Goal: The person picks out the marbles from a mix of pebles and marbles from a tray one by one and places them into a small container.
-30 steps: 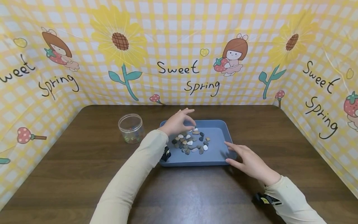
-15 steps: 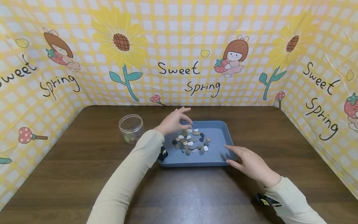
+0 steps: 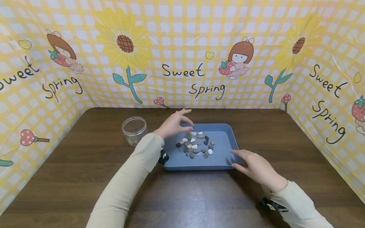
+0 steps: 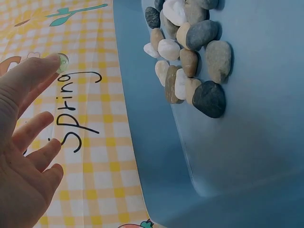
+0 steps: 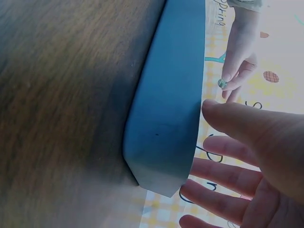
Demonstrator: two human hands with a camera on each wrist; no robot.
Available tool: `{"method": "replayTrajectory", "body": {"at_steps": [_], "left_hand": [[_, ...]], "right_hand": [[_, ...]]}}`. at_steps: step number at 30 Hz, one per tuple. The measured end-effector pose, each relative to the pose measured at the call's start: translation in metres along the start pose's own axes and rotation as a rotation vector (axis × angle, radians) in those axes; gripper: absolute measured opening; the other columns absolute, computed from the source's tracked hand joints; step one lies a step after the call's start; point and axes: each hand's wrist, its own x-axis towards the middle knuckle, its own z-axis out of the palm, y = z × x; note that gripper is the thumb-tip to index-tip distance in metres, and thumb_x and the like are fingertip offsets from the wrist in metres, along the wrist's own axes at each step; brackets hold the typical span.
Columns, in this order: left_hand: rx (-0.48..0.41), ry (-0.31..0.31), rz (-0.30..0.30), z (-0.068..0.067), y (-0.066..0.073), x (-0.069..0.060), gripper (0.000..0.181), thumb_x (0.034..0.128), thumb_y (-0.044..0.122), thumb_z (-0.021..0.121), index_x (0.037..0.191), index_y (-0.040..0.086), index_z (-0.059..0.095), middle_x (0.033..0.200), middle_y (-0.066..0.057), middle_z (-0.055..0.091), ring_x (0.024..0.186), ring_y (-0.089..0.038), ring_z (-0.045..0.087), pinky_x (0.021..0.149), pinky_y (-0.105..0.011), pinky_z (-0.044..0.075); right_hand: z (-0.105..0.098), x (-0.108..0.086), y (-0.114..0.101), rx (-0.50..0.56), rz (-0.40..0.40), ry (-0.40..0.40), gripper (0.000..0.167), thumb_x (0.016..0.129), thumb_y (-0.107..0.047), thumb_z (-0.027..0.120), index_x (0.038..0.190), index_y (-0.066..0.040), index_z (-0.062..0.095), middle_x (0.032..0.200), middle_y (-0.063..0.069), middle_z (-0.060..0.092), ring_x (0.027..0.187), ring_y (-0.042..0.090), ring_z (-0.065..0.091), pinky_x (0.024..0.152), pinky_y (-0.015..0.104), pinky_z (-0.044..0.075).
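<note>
A clear marble with a green tint [image 4: 63, 63] is pinched between the thumb and index finger of my left hand [image 3: 171, 124]. In the head view that hand hovers over the far left part of a blue-grey tray [image 3: 220, 161], its other fingers stretched out. Pebbles in white, grey, brown and black [image 3: 194, 147] lie spread on the tray floor under and in front of it. My right hand [image 3: 256, 166] is at the tray's right rim, fingers loosely spread; in the right wrist view the thumb touches or nearly touches the rim.
A clear round jar [image 3: 134, 126] without a lid stands left of the tray, with green and other coloured bits low inside. The dark wooden table [image 3: 182, 196] is backed by a yellow checked cloth [image 3: 182, 41] on three sides.
My left hand has moved left across the tray's far side, holding the marble, and uncovers more pebbles. My right hand stays at the right rim.
</note>
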Motion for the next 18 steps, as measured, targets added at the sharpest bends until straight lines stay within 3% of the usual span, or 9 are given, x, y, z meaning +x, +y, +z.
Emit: {"method": "replayTrajectory", "body": {"at_steps": [9,18], "left_hand": [[-0.006,0.018,-0.013,-0.007,-0.003,-0.006,0.017,0.0855,0.024,0.068,0.098,0.015,0.074,0.153,-0.005,0.032,0.145,-0.029,0.018,0.119,-0.050,0.011],[-0.024,0.060,-0.015,-0.018,-0.003,-0.012,0.016,0.0857,0.024,0.068,0.098,0.015,0.073,0.152,-0.005,0.032,0.145,-0.029,0.019,0.115,-0.049,0.024]], "right_hand": [[0.001,0.000,0.002,-0.001,-0.014,0.003,0.046,0.083,-0.023,0.070,0.124,-0.006,0.059,0.118,0.013,0.066,0.106,0.027,0.064,0.084,0.043,0.053],[0.001,0.000,0.001,-0.012,-0.019,0.017,0.048,0.082,-0.023,0.071,0.125,-0.006,0.058,0.117,0.014,0.066,0.105,0.027,0.064,0.083,0.042,0.053]]}}
